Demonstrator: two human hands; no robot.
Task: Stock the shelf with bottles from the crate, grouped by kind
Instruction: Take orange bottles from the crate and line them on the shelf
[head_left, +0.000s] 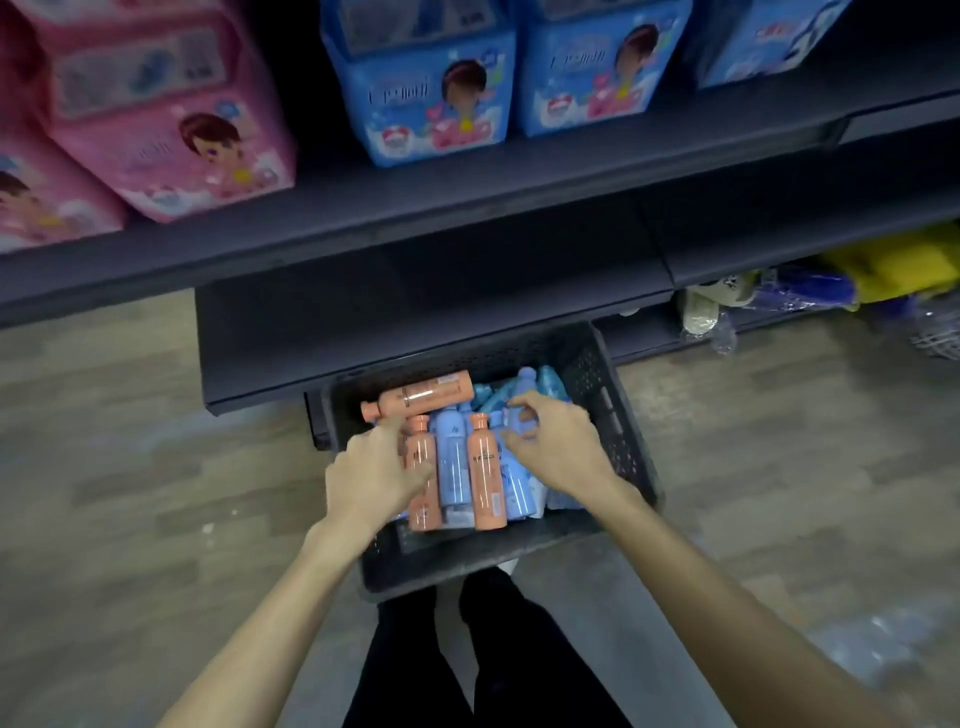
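A black plastic crate (618, 431) sits on the floor below me, holding several orange and blue bottles lying flat. One orange bottle (423, 396) lies crosswise at the far side; another orange bottle (485, 473) lies lengthwise beside a blue bottle (453, 462). My left hand (371, 475) rests over the crate's left side with its fingers on an orange bottle (422, 486). My right hand (558, 441) hovers over the blue bottles on the right, fingers spread and curled; whether it grips one is hidden. A dark empty shelf (426, 306) runs just beyond the crate.
The upper shelf (467, 192) carries pink packs (161, 114) and blue packs (426, 83). Blue, yellow and white goods (810, 291) lie on the low shelf at right. Wood-look floor (130, 467) surrounds the crate. My dark-trousered legs (483, 654) stand behind it.
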